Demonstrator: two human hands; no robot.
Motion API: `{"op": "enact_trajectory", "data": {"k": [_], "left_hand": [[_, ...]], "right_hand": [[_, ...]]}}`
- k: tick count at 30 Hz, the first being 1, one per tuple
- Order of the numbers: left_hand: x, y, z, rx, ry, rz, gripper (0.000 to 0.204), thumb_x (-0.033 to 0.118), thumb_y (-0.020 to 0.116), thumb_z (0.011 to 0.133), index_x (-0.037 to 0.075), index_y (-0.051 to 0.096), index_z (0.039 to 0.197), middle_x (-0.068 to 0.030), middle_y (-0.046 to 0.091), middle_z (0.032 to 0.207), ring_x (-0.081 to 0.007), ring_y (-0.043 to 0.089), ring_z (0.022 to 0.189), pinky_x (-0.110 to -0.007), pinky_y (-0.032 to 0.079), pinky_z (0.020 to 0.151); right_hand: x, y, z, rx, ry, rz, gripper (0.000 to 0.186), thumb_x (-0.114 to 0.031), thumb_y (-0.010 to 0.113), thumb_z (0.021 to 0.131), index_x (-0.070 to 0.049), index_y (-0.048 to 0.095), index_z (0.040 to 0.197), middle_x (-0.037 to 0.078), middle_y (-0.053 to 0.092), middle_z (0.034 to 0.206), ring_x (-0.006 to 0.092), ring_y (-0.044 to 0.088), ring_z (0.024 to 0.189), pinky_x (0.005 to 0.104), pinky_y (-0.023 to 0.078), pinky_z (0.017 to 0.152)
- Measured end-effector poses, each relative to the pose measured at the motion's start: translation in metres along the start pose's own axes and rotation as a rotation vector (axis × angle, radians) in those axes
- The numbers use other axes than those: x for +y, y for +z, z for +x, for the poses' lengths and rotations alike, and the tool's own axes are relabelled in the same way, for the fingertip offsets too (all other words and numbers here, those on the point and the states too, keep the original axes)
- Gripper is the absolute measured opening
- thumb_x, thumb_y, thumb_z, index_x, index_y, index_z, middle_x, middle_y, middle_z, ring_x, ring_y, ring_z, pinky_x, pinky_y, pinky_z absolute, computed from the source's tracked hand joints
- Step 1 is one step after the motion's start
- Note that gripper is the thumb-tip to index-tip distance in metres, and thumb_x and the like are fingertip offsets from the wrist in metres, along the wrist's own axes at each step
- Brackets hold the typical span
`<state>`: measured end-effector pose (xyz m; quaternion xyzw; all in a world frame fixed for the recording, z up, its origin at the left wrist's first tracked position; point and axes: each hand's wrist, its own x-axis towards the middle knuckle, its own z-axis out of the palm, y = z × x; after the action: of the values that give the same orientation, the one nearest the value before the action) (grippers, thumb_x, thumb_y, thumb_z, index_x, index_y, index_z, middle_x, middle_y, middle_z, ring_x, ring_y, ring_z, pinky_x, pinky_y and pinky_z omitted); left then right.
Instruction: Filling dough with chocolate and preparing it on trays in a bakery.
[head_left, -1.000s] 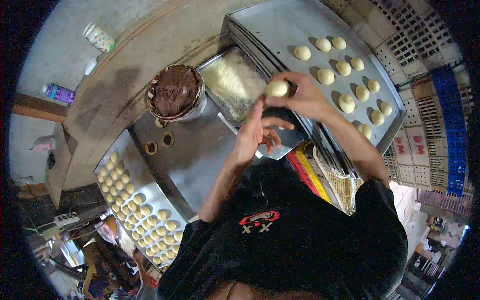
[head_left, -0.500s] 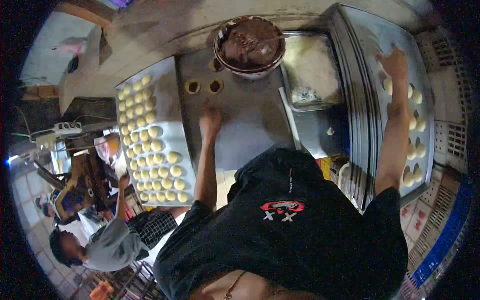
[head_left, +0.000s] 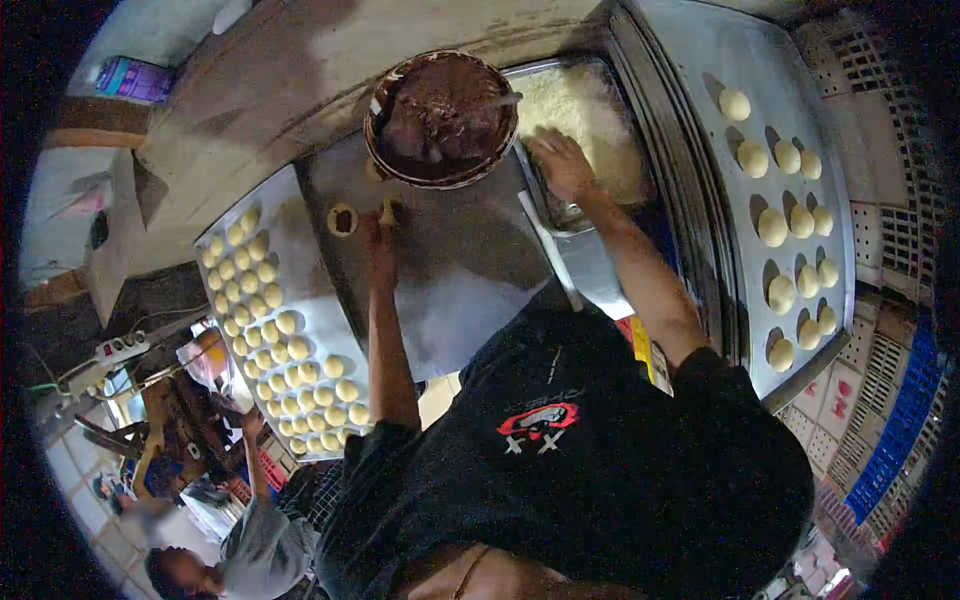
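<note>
Head: bare worktop (head_left: 460, 270) separates left hand (head_left: 377, 232) from powder tray (head_left: 538, 188) edge.

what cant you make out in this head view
All in the head view:
Left hand: blur hides whether it pinches the dough round.
Another dough round: partly hidden by the bowl.
Left tray: near corner covered by the black sleeve.
Utensil: lower end buried in brown paste.
Co-worker: cut off by the bottom edge.
</note>
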<state>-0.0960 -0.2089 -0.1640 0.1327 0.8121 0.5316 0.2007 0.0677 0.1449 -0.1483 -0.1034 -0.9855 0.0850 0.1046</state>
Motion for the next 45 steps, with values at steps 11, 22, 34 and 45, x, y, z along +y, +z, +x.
{"op": "enact_trajectory", "data": {"k": [11,22,34,45], "left_hand": [[0.102,0.006,-0.131,-0.007,-0.102,-1.491,0.065,0.016,0.053,0.073,-0.001,0.041,0.134,-0.0183,0.045,0.136,-0.0318,0.044,0.125,-0.040,0.038,0.104],[0.174,0.126,-0.078,-0.234,-0.589,-1.730,0.057,0.005,0.046,0.067,-0.005,0.049,0.123,-0.0218,0.050,0.128,-0.0361,0.045,0.124,-0.046,0.032,0.112],[0.153,0.219,-0.016,-0.368,-0.419,-1.081,0.030,0.022,0.048,0.094,-0.001,0.056,0.112,-0.0126,0.060,0.111,-0.0234,0.058,0.103,-0.039,0.048,0.090],[0.188,0.218,-0.002,-0.361,-0.208,-0.542,0.027,0.015,0.058,0.093,0.004,0.057,0.118,-0.0061,0.062,0.104,-0.0141,0.058,0.089,-0.028,0.048,0.075]], "right_hand": [[-0.008,-0.044,-0.073,-0.200,0.218,0.100,0.056,-0.019,0.060,0.081,-0.007,0.048,0.135,0.021,0.039,0.142,0.0411,0.035,0.131,0.0492,0.032,0.107],[-0.041,-0.011,-0.067,-0.069,0.435,0.473,0.031,-0.016,0.058,0.081,0.000,0.062,0.108,0.020,0.064,0.103,0.0354,0.063,0.094,0.0454,0.049,0.078],[-0.023,-0.083,-0.020,0.142,0.657,0.947,0.027,-0.010,0.074,0.080,0.004,0.066,0.102,0.011,0.070,0.084,0.0136,0.063,0.073,0.0265,0.050,0.066],[0.000,-0.066,-0.017,0.324,0.622,1.052,0.037,0.002,0.064,0.074,-0.009,0.069,0.109,0.020,0.069,0.096,0.0320,0.068,0.083,0.0355,0.054,0.076]]}}
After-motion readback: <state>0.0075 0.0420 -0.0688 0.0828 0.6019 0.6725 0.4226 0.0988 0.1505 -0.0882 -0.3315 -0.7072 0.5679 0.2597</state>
